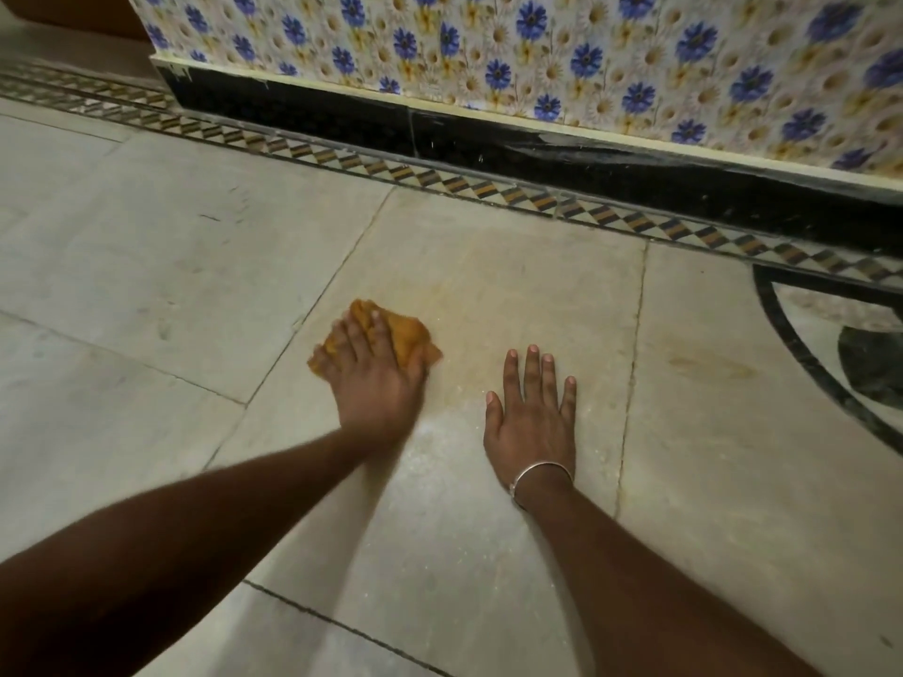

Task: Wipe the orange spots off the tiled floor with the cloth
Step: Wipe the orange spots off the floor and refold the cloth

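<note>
- Pale grey stone-tiled floor (146,246) fills most of the view, dark grout lines running diagonally across it.
- Left hand (374,383) presses palm-down on a crumpled orange-yellow cloth (405,334), fingers (349,342) spread and curled a little over the wad, pinning it to the floor.
- Cloth sits on the middle tile just right of a diagonal grout line; long axis runs from lower left to upper right, the bunched upper end pointing toward the wall. Hand edges are slightly blurred.
- Faint orange-yellow smear (469,295) tints the tile beyond and right of the cloth, up toward the border.
- Right hand (532,417) lies flat on the same tile, well apart from the cloth, fingers straight and close together, thumb out to the left, holding nothing.
- Thin silver bangle (540,469) circles the right wrist.
- Faded orange streak (713,368) on the next tile to the right, past a grout line.
- Far edge: patterned diamond mosaic border strip (440,180), then black skirting (537,149), then wall tiles with blue flowers (537,51).
- Curved black inlay (801,354) at far right.
</note>
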Available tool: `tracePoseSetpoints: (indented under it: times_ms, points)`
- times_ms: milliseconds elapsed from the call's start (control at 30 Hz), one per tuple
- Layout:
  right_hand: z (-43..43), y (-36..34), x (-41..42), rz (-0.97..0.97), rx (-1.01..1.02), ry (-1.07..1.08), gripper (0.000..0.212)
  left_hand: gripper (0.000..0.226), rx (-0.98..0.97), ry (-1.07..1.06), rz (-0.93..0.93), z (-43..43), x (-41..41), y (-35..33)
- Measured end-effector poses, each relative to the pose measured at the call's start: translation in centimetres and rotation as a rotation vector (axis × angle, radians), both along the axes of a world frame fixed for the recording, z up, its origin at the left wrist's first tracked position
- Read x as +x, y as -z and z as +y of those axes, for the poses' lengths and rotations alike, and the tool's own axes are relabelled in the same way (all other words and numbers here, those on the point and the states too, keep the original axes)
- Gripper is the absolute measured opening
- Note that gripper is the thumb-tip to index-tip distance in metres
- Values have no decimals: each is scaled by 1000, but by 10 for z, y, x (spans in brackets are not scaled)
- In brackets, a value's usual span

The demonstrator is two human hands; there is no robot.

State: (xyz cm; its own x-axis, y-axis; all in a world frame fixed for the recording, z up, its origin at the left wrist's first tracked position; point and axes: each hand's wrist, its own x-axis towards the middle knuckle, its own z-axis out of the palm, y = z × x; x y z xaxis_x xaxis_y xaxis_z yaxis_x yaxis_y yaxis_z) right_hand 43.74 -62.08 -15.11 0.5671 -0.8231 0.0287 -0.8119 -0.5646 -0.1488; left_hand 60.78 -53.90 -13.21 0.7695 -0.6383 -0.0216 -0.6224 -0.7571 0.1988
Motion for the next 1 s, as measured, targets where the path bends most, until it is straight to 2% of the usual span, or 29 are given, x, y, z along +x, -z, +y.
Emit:
tracePoseSetpoints:
  times_ms: [100,200,267,333,400,467,567,700,767,900,1000]
  points:
    - [1,1,0,-7,-16,2,68,84,5,217,8,-7,-42,4]
    - [-2,2,0,-4,-21,3,68,81,17,432,-3,-41,-11,0]
    - [-1,2,-2,12,-10,-4,68,79,37,333,17,-50,26,-3]
    - [-2,2,-4,14,-3,-9,68,78,10,113,48,-41,49,-4]
    - [-1,2,-3,9,-4,-9,67,77,-35,-21,55,-17,41,-2]
    - [-2,3,-2,6,-13,4,67,76,-56,-7,16,5,5,1]
    - [0,4,-1,9,-19,-5,68,77,-18,199,9,3,-35,5]
    - [-2,2,-3,18,-22,-12,69,78,30,525,-15,-44,2,-1]
    - [0,1,-3,22,-9,-18,69,77,29,440,-2,-48,34,-1]
    - [0,1,-3,9,-13,-11,69,76,-44,38,49,-12,43,2]
    - [-1,2,-1,2,-14,-3,69,77,-44,39,37,17,-12,4]
